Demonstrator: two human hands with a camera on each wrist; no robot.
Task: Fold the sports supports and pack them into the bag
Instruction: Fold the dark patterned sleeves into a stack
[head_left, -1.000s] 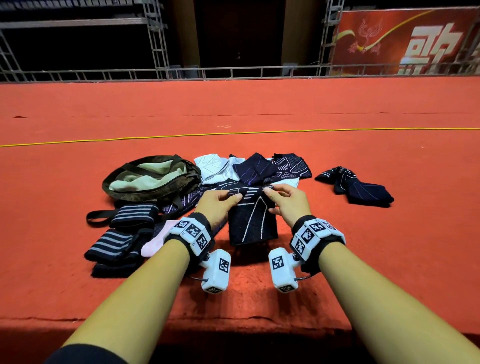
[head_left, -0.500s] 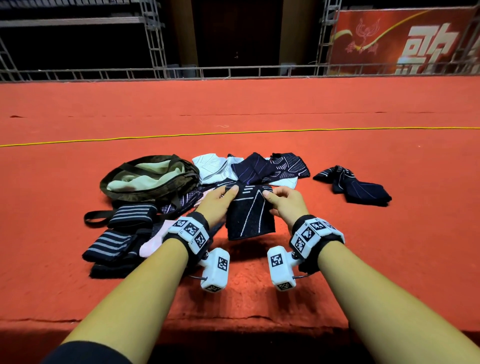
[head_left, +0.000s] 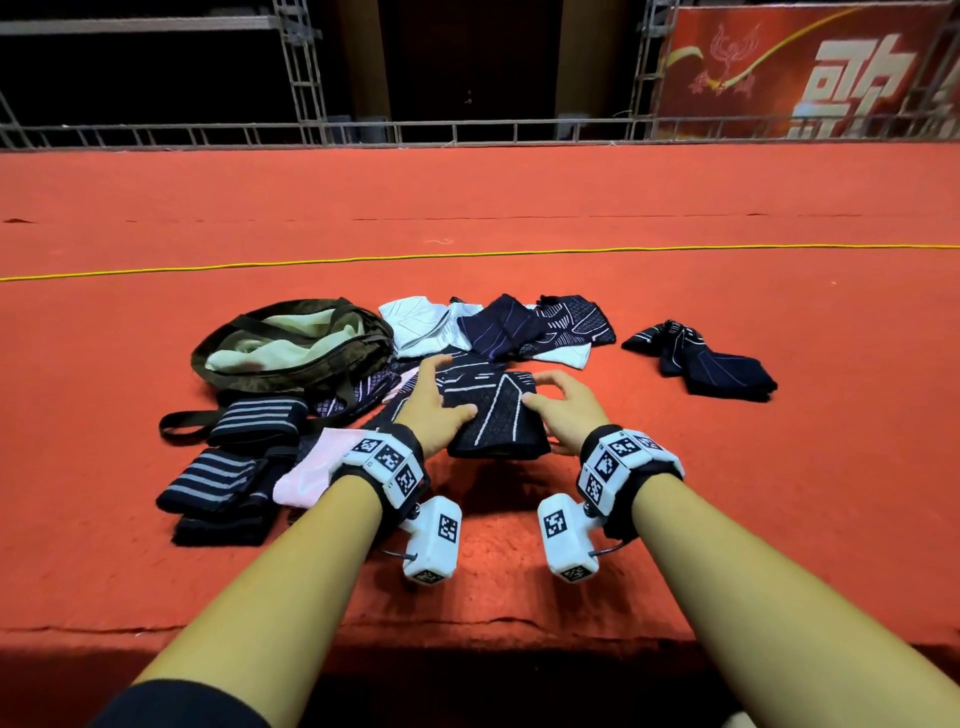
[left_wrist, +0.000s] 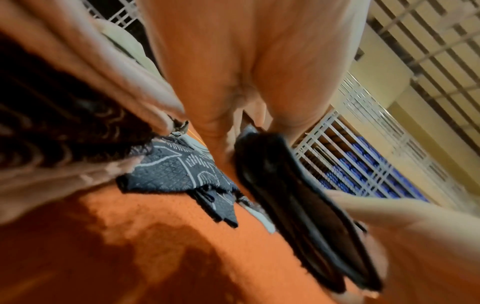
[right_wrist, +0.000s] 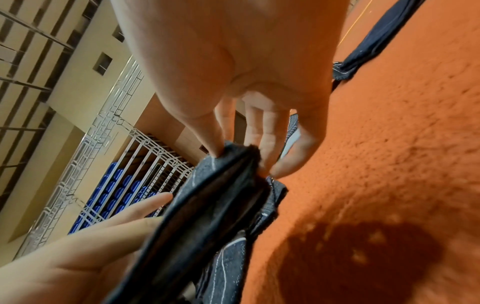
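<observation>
A folded dark support with white lines (head_left: 498, 415) is held a little above the red carpet between both hands. My left hand (head_left: 436, 400) grips its left side, thumb on top. My right hand (head_left: 558, 402) pinches the right edge; the right wrist view shows the thumb and fingers (right_wrist: 270, 144) closed on the support (right_wrist: 207, 205). In the left wrist view the support (left_wrist: 298, 197) appears edge-on below my palm. The open olive bag (head_left: 296, 345) with a pale lining lies to the left, beyond my left hand.
Behind the hands lie white (head_left: 415, 325) and dark patterned supports (head_left: 574, 319). A dark pair (head_left: 711, 364) sits apart at the right. Striped wraps (head_left: 215, 478) and a pink piece (head_left: 311, 470) lie at the left. A yellow cord (head_left: 467, 255) crosses the carpet; the platform edge runs under my forearms.
The support hung from its top edge in my fingertips; now it lies flatter, and both hands have shifted down to grip its sides.
</observation>
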